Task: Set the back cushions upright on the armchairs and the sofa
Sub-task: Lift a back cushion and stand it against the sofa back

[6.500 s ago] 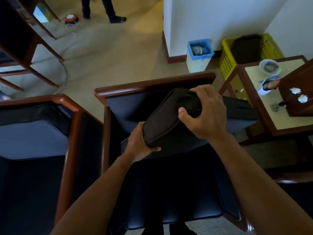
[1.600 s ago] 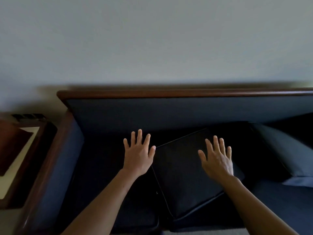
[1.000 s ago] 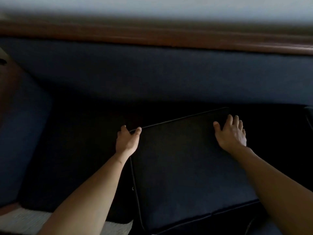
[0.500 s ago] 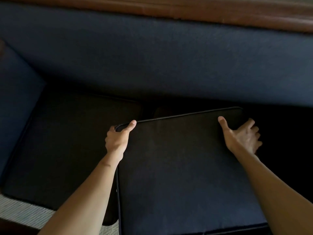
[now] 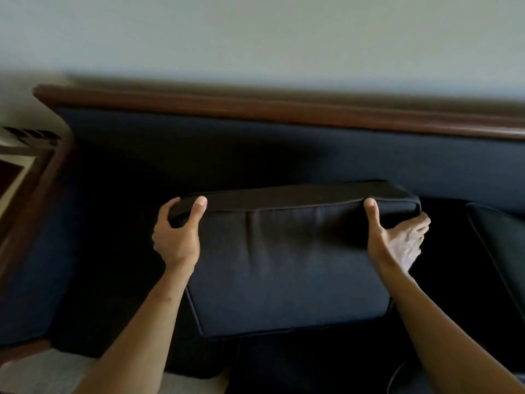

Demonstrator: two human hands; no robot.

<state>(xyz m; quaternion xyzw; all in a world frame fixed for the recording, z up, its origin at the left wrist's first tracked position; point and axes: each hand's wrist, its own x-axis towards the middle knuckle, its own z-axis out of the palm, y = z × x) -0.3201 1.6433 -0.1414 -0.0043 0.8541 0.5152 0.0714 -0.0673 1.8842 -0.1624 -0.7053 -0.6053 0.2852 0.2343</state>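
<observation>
A dark navy back cushion (image 5: 284, 260) is lifted off the sofa seat, its far edge raised and its face tilted toward me. My left hand (image 5: 177, 237) grips its upper left corner, thumb on the front. My right hand (image 5: 397, 240) holds the upper right corner, fingers wrapped behind it. Behind the cushion runs the sofa's navy backrest (image 5: 255, 143), topped by a brown wooden rail (image 5: 284, 112). A second dark cushion (image 5: 500, 251) lies on the seat at the right.
The sofa's left armrest (image 5: 34, 223) with its wooden trim stands at the left, and a side table (image 5: 11, 172) shows beyond it. A pale wall (image 5: 255, 38) rises behind the sofa. Light carpet (image 5: 42, 371) is visible at the bottom left.
Both hands closed on the cushion's far corners and raised that edge off the seat; the cushion went from lying flat to tilting up toward the backrest.
</observation>
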